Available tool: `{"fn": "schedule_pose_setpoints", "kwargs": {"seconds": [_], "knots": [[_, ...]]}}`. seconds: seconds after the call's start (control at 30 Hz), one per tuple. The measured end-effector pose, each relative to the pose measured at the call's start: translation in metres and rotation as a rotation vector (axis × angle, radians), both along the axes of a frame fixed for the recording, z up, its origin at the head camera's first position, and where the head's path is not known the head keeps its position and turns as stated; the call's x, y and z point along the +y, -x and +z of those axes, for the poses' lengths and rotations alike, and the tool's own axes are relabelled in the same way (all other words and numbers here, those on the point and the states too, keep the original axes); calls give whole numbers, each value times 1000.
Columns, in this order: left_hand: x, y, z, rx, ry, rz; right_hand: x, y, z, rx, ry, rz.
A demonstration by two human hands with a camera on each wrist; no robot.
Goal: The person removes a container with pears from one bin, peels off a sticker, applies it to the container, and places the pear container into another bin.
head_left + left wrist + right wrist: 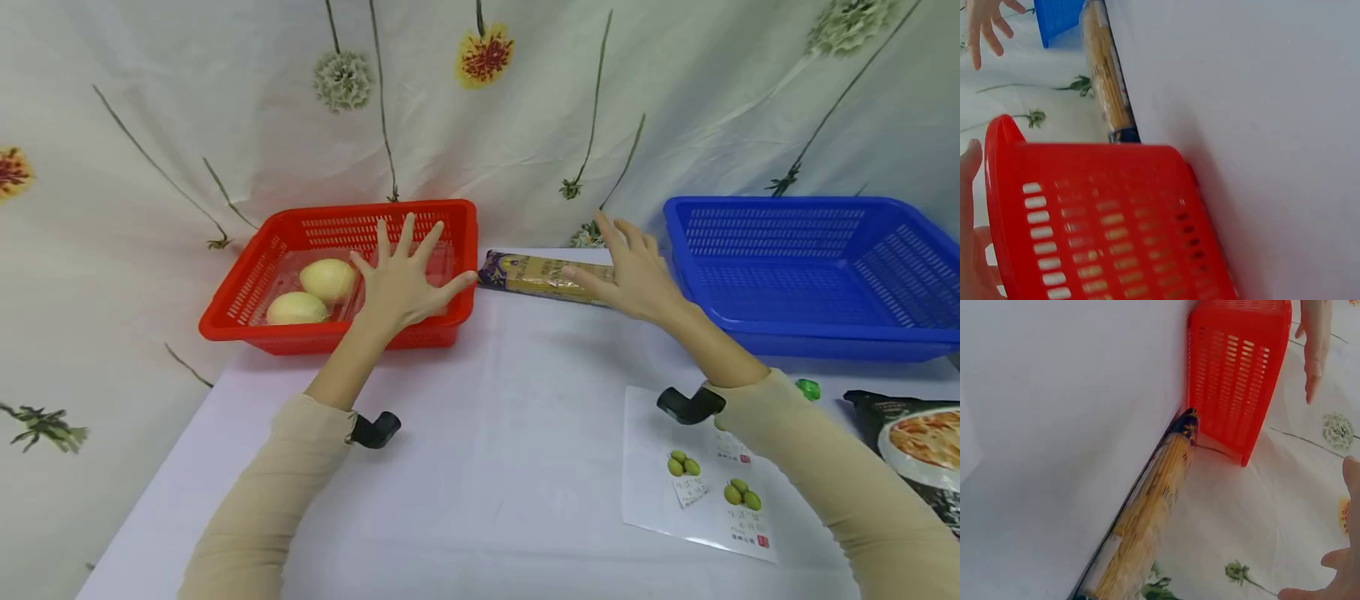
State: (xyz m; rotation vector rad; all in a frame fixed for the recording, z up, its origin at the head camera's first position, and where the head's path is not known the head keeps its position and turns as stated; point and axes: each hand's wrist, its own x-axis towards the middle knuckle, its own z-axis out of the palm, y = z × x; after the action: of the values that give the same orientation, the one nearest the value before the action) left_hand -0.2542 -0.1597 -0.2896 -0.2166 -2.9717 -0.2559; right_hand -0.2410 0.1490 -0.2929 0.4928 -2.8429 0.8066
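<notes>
Currently, the left hand (401, 283) spreads its fingers wide above the red basket (300, 335), holding nothing. Just right of that basket lies the pasta packet (540, 276), near the right hand (636, 273), whose fingers are parted and empty too. Inside the basket sit two yellow fruits (328, 280).

Table (540, 433) carries red basket (300, 337), long packet (543, 275), blue basket (840, 342).
</notes>
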Motion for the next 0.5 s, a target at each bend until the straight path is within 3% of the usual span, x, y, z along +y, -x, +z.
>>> {"fn": "schedule_pose_setpoints", "kwargs": {"seconds": [0.27, 0.37, 0.5], "knots": [[-45, -12, 2, 104, -49, 111, -58, 16, 10, -48, 228, 176], [-61, -17, 6, 81, -70, 147, -82, 20, 14, -89, 312, 216], [-78, -18, 11, 0, -97, 161, -111, 24, 19, -164, 396, 262]]}}
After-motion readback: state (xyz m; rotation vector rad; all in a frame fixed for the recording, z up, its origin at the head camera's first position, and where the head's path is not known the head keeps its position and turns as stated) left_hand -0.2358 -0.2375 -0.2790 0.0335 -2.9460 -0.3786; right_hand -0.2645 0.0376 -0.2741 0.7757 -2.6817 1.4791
